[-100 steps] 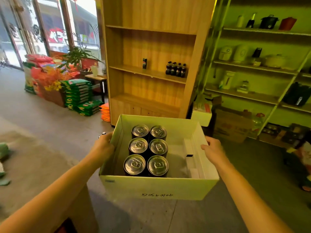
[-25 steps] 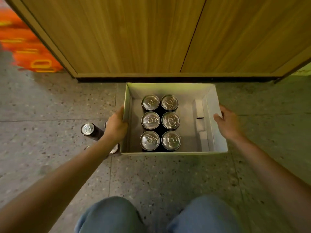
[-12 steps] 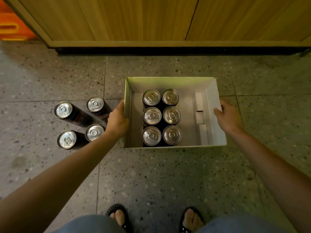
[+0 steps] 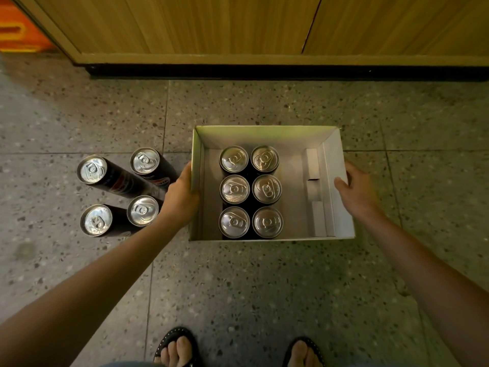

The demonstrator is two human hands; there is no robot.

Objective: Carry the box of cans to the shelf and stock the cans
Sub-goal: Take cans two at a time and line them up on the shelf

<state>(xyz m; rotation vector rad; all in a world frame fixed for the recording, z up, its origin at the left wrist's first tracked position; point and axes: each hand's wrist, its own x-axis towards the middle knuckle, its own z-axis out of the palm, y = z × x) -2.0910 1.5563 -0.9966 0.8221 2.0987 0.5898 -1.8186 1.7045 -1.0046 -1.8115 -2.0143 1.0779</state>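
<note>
An open white cardboard box [image 4: 264,133] rests on the speckled floor just in front of the wooden shelf unit's base [image 4: 185,27]. Inside it, several black cans with silver tops [image 4: 234,189] stand upright in two rows on the left side; the right side is bare. My left hand [image 4: 180,200] grips the box's left wall, thumb over the rim. My right hand [image 4: 357,189] holds the right wall, thumb on the inner flap. The shelves themselves are out of view.
Several more black cans [image 4: 92,169] stand on the floor close to the left of the box, beside my left hand. Orange crates [image 4: 18,30] sit at the top left. My sandalled feet [image 4: 177,348] are at the bottom edge.
Four seconds ago I held the box in the air away from the shelf; now it sits on the floor at the shelf's base. In the last second my view rose and pulled back.
</note>
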